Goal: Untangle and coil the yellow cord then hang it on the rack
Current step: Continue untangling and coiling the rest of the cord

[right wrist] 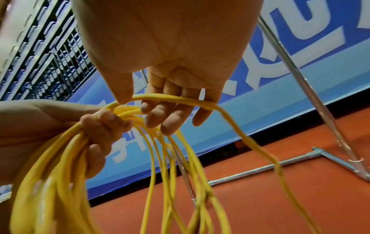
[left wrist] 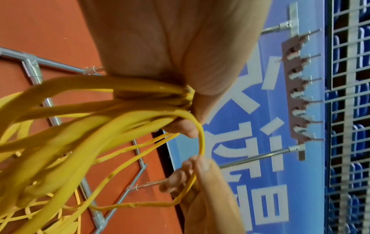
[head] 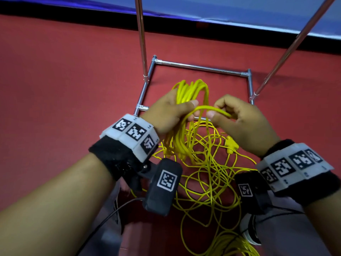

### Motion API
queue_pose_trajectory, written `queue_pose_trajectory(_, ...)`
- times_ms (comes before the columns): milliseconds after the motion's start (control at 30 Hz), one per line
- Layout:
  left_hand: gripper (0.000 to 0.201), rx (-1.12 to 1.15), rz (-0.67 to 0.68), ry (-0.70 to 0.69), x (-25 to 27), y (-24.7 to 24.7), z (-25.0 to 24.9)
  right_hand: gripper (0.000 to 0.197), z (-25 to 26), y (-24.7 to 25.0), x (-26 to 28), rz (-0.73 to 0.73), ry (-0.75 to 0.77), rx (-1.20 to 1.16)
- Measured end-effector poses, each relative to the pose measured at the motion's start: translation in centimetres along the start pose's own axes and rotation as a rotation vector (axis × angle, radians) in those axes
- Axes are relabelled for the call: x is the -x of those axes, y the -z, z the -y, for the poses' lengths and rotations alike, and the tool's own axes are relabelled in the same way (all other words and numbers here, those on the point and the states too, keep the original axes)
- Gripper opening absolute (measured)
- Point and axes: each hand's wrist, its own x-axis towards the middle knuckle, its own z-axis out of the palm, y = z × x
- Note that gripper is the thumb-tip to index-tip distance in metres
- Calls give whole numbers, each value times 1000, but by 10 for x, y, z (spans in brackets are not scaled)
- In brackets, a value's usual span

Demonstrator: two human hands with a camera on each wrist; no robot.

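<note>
Above the red floor (head: 55, 80), our left hand (head: 166, 113) grips perhaps ten gathered loops of one yellow cord (head: 191, 89); our right hand (head: 239, 121) pinches one strand beside one rack (head: 199, 67).

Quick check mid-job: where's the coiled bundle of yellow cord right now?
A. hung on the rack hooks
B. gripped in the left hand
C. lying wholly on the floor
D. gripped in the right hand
B: the left hand grips the coiled bundle, while the right hand pinches one strand.
</note>
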Motion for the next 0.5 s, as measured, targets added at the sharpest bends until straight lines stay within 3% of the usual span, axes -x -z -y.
queue_pose_trajectory(67,16,81,-43,16,-2,6,-3,15,-9,10,0,7,-36,-17)
queue_pose_trajectory(167,15,93,-64,31,-3,10,-4,16,-18,17,0,19,-56,-43)
queue_pose_trajectory(333,12,35,-77,38,-1,12,-4,21,-11,16,-1,61,19,-106)
queue_pose_trajectory(500,6,70,-90,73,0,10,-5,8,-2,10,-1,146,122,-22)
